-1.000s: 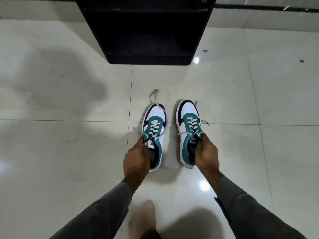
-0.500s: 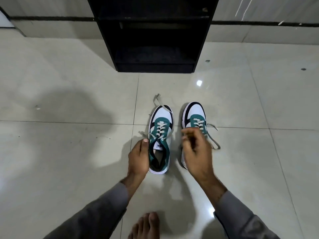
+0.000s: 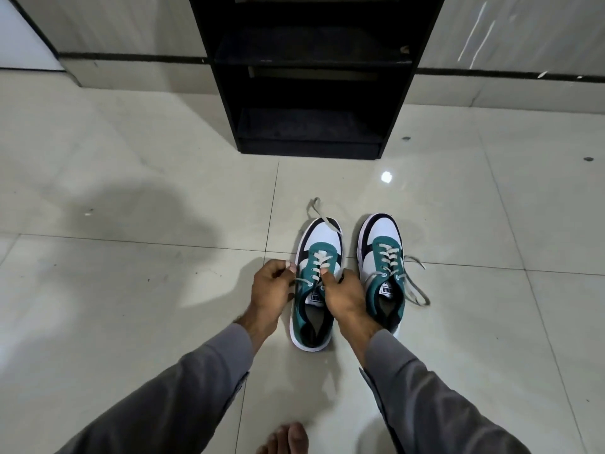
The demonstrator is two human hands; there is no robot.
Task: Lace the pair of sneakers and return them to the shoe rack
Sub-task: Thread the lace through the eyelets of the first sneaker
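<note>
Sneakers (image 3: 316, 283): light, soft uppers; I'd lift by the collars.
Laces (image 3: 302, 280): limp, loose.
Hands: my left hand (image 3: 271, 290) and right hand (image 3: 343, 296) each pinch a lace end.

I log two low-top sneakers: left sneaker (image 3: 314, 290) and right sneaker (image 3: 383, 267), both white with teal panels, black trim, off-white flat laces (image 3: 414, 290). Tall shoe rack (image 3: 314, 77): matte black. Glossy tiled floor (image 3: 131, 290): pale cream, thin dark grout lines. Long sleeves (image 3: 203, 381): plain grey.
</note>
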